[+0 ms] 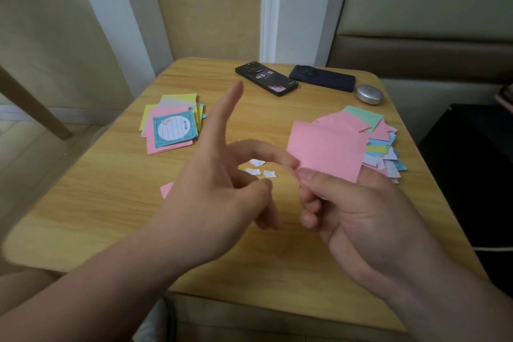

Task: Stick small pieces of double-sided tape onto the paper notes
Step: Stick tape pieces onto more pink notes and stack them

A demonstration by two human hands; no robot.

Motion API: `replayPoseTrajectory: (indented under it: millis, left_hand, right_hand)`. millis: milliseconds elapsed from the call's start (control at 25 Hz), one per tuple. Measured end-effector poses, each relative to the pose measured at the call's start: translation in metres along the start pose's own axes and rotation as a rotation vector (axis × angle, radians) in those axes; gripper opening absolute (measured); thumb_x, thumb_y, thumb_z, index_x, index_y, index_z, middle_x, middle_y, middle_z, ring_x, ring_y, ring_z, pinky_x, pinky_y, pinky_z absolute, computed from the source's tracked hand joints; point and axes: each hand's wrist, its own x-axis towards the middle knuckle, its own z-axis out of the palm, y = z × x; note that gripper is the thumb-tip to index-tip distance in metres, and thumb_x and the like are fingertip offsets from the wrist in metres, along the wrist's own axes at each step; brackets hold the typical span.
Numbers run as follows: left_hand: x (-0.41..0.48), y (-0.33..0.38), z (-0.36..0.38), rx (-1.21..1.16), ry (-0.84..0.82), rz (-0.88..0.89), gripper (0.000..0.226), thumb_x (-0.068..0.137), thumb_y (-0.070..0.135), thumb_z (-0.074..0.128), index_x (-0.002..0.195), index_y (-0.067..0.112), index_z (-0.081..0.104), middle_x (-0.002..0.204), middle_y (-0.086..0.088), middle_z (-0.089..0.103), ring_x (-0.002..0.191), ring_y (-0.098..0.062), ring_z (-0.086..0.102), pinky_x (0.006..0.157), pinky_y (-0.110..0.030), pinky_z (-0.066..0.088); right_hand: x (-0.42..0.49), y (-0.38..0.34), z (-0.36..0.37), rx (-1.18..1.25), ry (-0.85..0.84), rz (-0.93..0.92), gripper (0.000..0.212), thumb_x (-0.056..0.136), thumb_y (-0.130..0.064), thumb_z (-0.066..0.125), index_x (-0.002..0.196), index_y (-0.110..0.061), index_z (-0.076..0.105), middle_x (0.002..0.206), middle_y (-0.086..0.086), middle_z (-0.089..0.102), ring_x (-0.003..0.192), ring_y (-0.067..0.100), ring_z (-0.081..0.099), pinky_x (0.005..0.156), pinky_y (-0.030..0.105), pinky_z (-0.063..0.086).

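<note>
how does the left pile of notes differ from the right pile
The left pile is smaller and neater, topped by a teal printed note; the right pile is bigger, fanned out, with plain notes on top. The held pink note hides part of the right pile, not the left. Both mix pastel colours.

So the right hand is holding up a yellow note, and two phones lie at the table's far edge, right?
Not quite. The head view shows the note in the right hand is pink, not yellow. The two phones do lie at the table's far edge.
</note>
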Motion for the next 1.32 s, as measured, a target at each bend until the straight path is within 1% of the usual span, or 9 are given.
replayPoseTrajectory:
  millis: [240, 400, 560, 640, 760, 960, 1120, 1240, 1320]
  left_hand:
    - [0.002, 0.002, -0.002, -0.228, 0.021, -0.103, 0.114, 0.065, -0.011, 0.046, 0.15, 0.054, 0.009, 0.106, -0.013, 0.074, 0.042, -0.031, 0.058, 0.038, -0.024, 0.038]
    - [0.01, -0.002, -0.009, -0.388, 0.132, -0.113, 0.107, 0.06, -0.01, 0.042, 0.151, 0.045, 0.026, 0.119, -0.01, 0.072, 0.048, -0.028, 0.06, 0.04, -0.024, 0.036]
    - [0.024, -0.002, -0.033, -0.249, 0.19, -0.176, 0.056, 0.07, 0.002, 0.061, 0.125, 0.017, 0.065, 0.104, -0.008, 0.073, 0.055, -0.021, 0.054, 0.044, -0.028, 0.036]
    - [0.023, -0.003, -0.035, -0.202, 0.046, -0.265, 0.029, 0.072, 0.012, 0.072, 0.1, 0.012, 0.076, 0.089, -0.011, 0.071, 0.056, -0.018, 0.054, 0.045, -0.029, 0.039]
    - [0.018, -0.007, -0.03, -0.126, -0.139, -0.315, 0.014, 0.071, 0.013, 0.076, 0.085, 0.009, 0.076, 0.068, -0.011, 0.065, 0.052, -0.016, 0.054, 0.044, -0.027, 0.041]
    - [0.016, -0.011, -0.028, -0.093, -0.156, -0.326, 0.016, 0.07, 0.007, 0.078, 0.08, 0.019, 0.075, 0.067, -0.012, 0.057, 0.041, -0.015, 0.044, 0.038, -0.022, 0.032]
    - [0.016, -0.012, -0.028, 0.082, -0.219, -0.362, 0.037, 0.073, 0.014, 0.086, 0.106, 0.015, 0.069, 0.072, -0.012, 0.067, 0.051, -0.02, 0.052, 0.043, -0.027, 0.038]
    - [0.015, -0.007, -0.025, 0.033, -0.146, -0.412, 0.046, 0.073, 0.022, 0.087, 0.113, 0.02, 0.066, 0.069, -0.006, 0.067, 0.054, -0.018, 0.056, 0.043, -0.028, 0.041]
    - [0.017, -0.004, -0.024, 0.159, -0.074, -0.42, 0.031, 0.084, 0.024, 0.078, 0.113, 0.025, 0.066, 0.062, 0.001, 0.066, 0.049, -0.015, 0.054, 0.043, -0.025, 0.041]
  right_hand:
    - [0.001, -0.002, -0.001, -0.194, 0.002, -0.21, 0.012, 0.087, -0.004, 0.067, 0.088, -0.012, 0.075, 0.064, 0.002, 0.063, 0.055, 0.011, 0.058, 0.051, 0.027, 0.051]
    - [-0.001, 0.002, -0.002, -0.407, -0.031, -0.255, 0.008, 0.087, -0.003, 0.068, 0.084, -0.009, 0.072, 0.061, 0.008, 0.066, 0.049, 0.021, 0.064, 0.05, 0.027, 0.052]
    - [-0.003, 0.004, -0.003, -0.402, -0.037, -0.265, 0.008, 0.086, -0.002, 0.069, 0.081, -0.008, 0.071, 0.062, 0.01, 0.068, 0.047, 0.024, 0.064, 0.05, 0.029, 0.054]
    - [-0.002, 0.0, -0.006, -0.326, -0.044, -0.237, 0.01, 0.084, 0.0, 0.07, 0.077, -0.006, 0.072, 0.06, 0.009, 0.068, 0.046, 0.025, 0.06, 0.048, 0.027, 0.052]
    - [-0.001, -0.002, -0.007, -0.376, -0.117, -0.255, 0.005, 0.082, -0.005, 0.076, 0.086, -0.008, 0.075, 0.069, 0.005, 0.072, 0.049, 0.025, 0.06, 0.051, 0.035, 0.055]
    - [0.0, -0.001, -0.003, -0.471, -0.023, -0.328, 0.025, 0.083, -0.004, 0.073, 0.104, -0.017, 0.068, 0.082, 0.002, 0.077, 0.052, 0.023, 0.066, 0.05, 0.033, 0.057]
    - [0.004, 0.002, -0.005, -0.65, 0.067, -0.321, 0.057, 0.084, -0.013, 0.076, 0.126, -0.039, 0.046, 0.073, -0.001, 0.076, 0.049, 0.016, 0.066, 0.05, 0.024, 0.053]
    - [0.004, 0.0, -0.007, -0.808, 0.011, -0.309, 0.056, 0.085, -0.018, 0.076, 0.124, -0.047, 0.049, 0.074, -0.011, 0.074, 0.055, 0.008, 0.066, 0.048, 0.019, 0.048]
    - [0.005, -0.004, -0.01, -0.93, -0.047, -0.29, 0.053, 0.086, -0.024, 0.075, 0.123, -0.051, 0.049, 0.075, -0.014, 0.072, 0.061, 0.006, 0.065, 0.05, 0.021, 0.049]
